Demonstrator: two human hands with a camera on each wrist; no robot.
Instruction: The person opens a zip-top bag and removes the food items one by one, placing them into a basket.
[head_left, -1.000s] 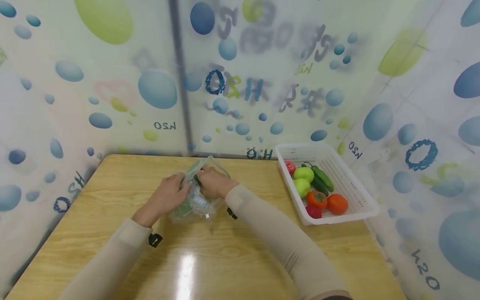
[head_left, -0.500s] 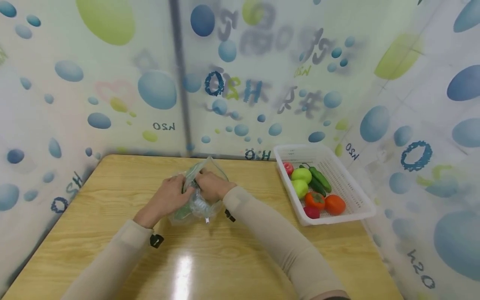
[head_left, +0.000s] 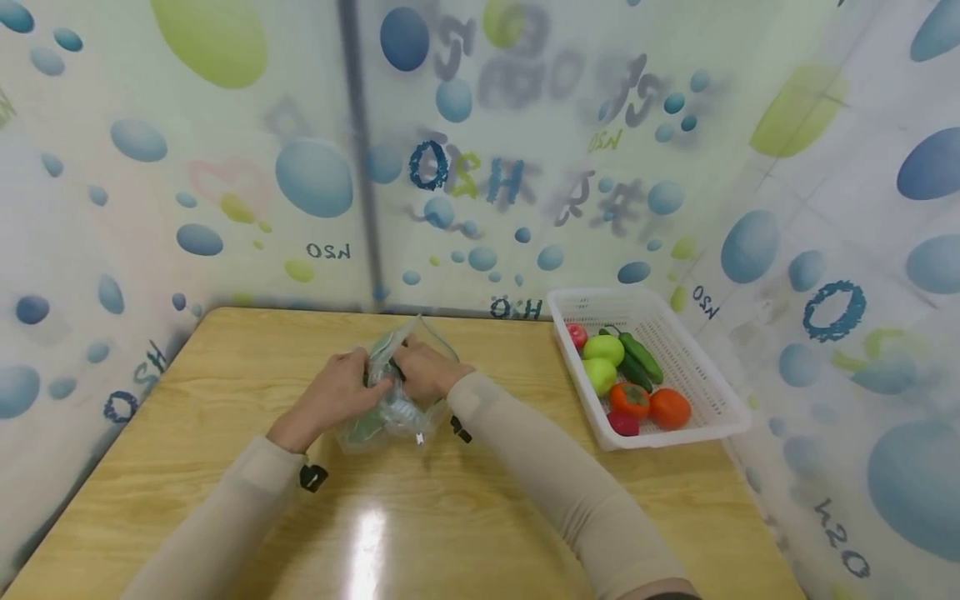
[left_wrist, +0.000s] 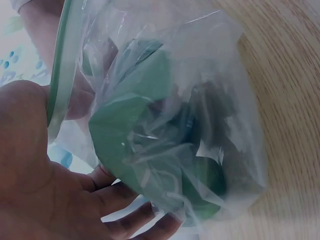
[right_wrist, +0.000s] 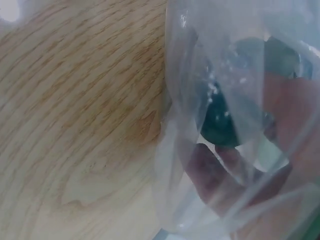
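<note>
A clear zip bag with a green-edged mouth stands tilted on the wooden table, its mouth up. My left hand grips the rim at the left, and the left wrist view shows its fingers against the bag's outside. Reaching in through the mouth is my right hand. Through the cloudy plastic, the right wrist view shows its fingers curled round a dark green, smooth, rounded vegetable; its kind is unclear. Green shapes show through the bag in the left wrist view, partly hidden by creases.
A white plastic basket stands at the right of the table, holding green apples, long green vegetables, a persimmon, a tomato and other red produce. Patterned walls border the table at the back and sides.
Both hands stay at the bag with only slight shifts. The left hand's thumb has moved a little to the right, across the bag. The basket's contents look the same.
</note>
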